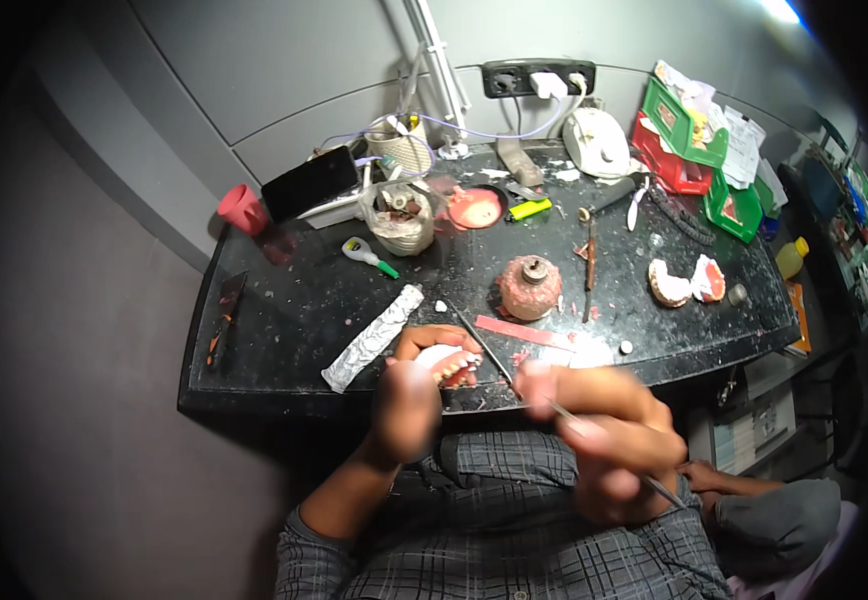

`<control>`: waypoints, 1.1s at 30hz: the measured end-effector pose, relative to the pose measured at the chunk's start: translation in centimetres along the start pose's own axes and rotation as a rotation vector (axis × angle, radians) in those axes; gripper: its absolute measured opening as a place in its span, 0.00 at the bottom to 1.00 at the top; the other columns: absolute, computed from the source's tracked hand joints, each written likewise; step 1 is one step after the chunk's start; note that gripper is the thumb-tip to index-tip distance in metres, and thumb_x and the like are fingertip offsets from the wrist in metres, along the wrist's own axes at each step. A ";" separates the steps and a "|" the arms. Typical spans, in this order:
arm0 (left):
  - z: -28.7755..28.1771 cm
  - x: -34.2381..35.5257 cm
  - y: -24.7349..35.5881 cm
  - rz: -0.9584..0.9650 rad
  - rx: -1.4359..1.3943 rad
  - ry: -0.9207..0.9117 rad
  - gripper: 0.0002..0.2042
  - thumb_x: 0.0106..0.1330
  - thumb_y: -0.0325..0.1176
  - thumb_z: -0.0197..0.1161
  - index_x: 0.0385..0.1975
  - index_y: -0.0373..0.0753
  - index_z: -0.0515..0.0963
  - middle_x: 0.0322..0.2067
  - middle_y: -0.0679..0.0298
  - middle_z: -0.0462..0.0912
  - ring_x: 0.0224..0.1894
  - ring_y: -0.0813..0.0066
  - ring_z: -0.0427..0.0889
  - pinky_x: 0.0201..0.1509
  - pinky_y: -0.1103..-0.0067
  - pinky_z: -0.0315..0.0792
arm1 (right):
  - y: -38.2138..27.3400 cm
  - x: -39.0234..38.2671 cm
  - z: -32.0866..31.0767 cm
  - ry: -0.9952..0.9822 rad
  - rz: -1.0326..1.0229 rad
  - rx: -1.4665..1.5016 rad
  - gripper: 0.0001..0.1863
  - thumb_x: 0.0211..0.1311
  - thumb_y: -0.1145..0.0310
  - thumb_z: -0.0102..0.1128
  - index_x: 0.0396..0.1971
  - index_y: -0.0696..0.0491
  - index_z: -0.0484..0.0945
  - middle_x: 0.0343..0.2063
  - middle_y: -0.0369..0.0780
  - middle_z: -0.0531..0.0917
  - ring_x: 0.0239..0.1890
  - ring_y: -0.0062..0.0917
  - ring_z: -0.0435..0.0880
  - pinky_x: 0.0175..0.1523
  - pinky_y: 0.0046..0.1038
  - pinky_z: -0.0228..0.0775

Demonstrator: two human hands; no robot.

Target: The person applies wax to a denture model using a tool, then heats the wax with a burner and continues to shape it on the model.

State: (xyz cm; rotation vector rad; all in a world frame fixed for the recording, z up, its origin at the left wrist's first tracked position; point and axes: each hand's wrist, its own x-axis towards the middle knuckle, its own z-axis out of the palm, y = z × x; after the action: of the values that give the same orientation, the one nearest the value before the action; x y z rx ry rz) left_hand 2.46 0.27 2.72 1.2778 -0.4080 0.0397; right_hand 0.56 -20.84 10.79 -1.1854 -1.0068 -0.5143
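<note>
Near the front edge of the desk, my left hand [409, 405] is closed around a denture [457, 368] with pink gum and a row of pale teeth on a white base. My right hand [619, 430] pinches a thin metal carving tool [662, 488], its handle passing under the fingers toward my wrist. The tool's tip is hard to make out, and the hand is apart from the denture. Between my hands, a thin dark rod [482, 343] slants over the desk edge. Just beyond lies a pink wax strip [526, 333].
A wax-covered round burner [531, 288] stands mid-desk, with a foil-wrapped stick [372, 338] to its left. Behind are a dish of pink wax [476, 207], a yellow lighter [530, 210] and a bag-lined pot [400, 225]. Dental casts [669, 285] sit right. Another person's arm [729, 482] shows lower right.
</note>
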 end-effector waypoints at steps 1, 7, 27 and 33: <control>0.2 -0.2 0.1 0.043 0.031 -0.030 0.38 0.73 0.67 0.31 0.53 0.32 0.65 0.50 0.47 0.73 0.52 0.62 0.74 0.61 0.67 0.68 | 1.6 -0.8 -0.2 -0.033 0.005 -0.150 0.17 0.74 0.65 0.53 0.47 0.65 0.81 0.49 0.55 0.81 0.45 0.41 0.86 0.51 0.37 0.81; 0.5 -0.2 -0.9 0.420 0.258 -0.073 0.39 0.70 0.69 0.31 0.56 0.33 0.61 0.51 0.48 0.68 0.53 0.63 0.73 0.62 0.65 0.68 | 4.8 -2.9 1.5 -0.039 0.129 -0.311 0.13 0.55 0.81 0.69 0.42 0.63 0.82 0.41 0.49 0.85 0.46 0.39 0.88 0.50 0.32 0.81; -0.1 0.0 -1.5 0.463 0.322 -0.133 0.37 0.71 0.67 0.39 0.60 0.34 0.57 0.55 0.46 0.64 0.57 0.61 0.69 0.64 0.63 0.64 | 4.9 -3.5 1.0 -0.125 0.125 -0.244 0.10 0.54 0.82 0.69 0.38 0.61 0.84 0.36 0.45 0.87 0.50 0.44 0.86 0.53 0.34 0.81; 0.4 -0.3 -1.6 0.420 0.297 -0.085 0.38 0.70 0.69 0.36 0.59 0.34 0.57 0.53 0.47 0.66 0.56 0.61 0.70 0.63 0.63 0.66 | 5.4 -3.6 1.2 -0.165 0.083 -0.230 0.11 0.53 0.82 0.69 0.38 0.61 0.83 0.37 0.44 0.87 0.51 0.46 0.86 0.54 0.38 0.80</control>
State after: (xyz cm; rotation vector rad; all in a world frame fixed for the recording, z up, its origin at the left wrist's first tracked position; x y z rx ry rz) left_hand 2.50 -0.52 1.22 1.4688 -0.7602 0.4156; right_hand 2.57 -18.48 5.00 -1.4883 -1.0535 -0.4814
